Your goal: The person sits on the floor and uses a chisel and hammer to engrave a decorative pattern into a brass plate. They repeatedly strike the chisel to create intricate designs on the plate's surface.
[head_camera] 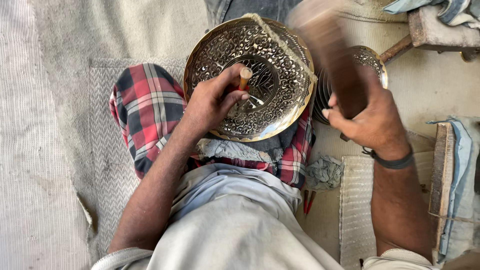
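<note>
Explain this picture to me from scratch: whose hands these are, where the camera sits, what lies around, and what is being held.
There is no machine here, only a person's two bare hands. The single picture comes from a camera worn on that person's head, looking down over the lap. The left hand pinches a thin punch upright, its tip on an engraved metal plate. The plate rests tilted on a checked cloth over the lap. The right hand grips a wooden mallet, which is blurred. Behind it, a second plate shows partly. On the floor lie a crumpled rag, two red tools and a ribbed mat.
</note>
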